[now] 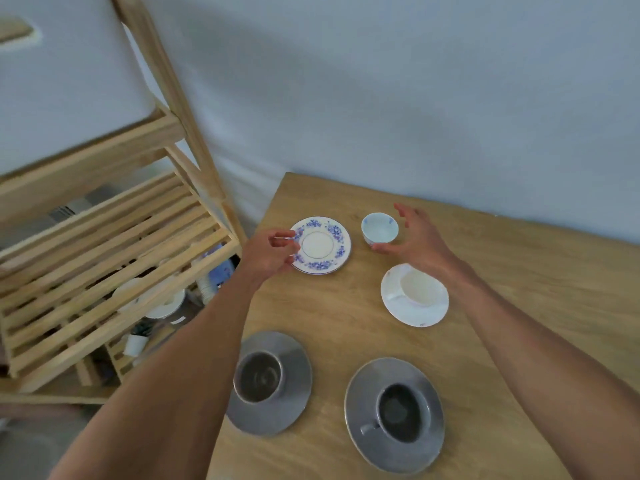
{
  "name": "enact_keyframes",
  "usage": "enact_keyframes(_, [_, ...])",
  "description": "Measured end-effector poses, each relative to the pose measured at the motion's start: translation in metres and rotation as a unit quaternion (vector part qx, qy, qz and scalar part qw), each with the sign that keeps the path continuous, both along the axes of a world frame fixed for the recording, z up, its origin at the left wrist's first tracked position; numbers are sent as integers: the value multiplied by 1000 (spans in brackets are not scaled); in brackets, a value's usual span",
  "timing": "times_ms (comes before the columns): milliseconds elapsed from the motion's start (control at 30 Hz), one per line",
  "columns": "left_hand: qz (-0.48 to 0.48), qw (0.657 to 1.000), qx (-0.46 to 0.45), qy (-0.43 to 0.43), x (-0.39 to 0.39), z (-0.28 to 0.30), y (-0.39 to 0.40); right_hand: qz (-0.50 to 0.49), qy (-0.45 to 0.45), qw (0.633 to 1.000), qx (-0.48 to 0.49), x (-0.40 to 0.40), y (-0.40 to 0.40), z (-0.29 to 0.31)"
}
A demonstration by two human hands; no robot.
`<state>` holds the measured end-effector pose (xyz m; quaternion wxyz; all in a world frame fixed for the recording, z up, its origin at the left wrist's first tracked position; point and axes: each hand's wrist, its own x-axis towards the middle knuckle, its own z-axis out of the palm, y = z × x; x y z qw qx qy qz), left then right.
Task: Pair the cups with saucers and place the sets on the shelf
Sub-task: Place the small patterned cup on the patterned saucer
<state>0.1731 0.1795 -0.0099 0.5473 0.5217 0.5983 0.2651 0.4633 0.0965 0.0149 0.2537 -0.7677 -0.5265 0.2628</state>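
A blue-flowered white saucer (pixel 322 244) lies at the far left of the wooden table (pixel 346 327). My left hand (pixel 272 252) is at its left rim, fingers curled around the edge; whether it grips the rim is unclear. A small white cup with blue marks (pixel 379 228) stands to the right of that saucer. My right hand (pixel 417 239) is spread open just beside it, thumb under its near side, not closed on it. A plain white cup sits on a white saucer (pixel 415 295). Two grey cups rest on grey saucers (pixel 270 382) (pixel 394 415) near the front.
A slatted wooden shelf unit (pixel 114 258) stands left of the table, its upper tier bare. White dishes (pixel 162 303) and other crockery show on a lower level through the slats. A pale wall runs behind the table.
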Motion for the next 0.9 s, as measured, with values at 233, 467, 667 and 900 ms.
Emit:
enact_keyframes(233, [56,997,-51,-7,-23,-15,11,24,-28,999,-24,6,23,-13])
enact_keyframes(467, [29,995,-83,-41,-8,-18,16,0,1,1000,12,0,27,-10])
enact_keyframes(667, [42,991,-100,-74,-8,-24,19,81,18,996,40,-36,43,-3])
enact_keyframes(900, [49,988,-104,-99,-8,-24,17,166,4,985,37,-74,55,-12])
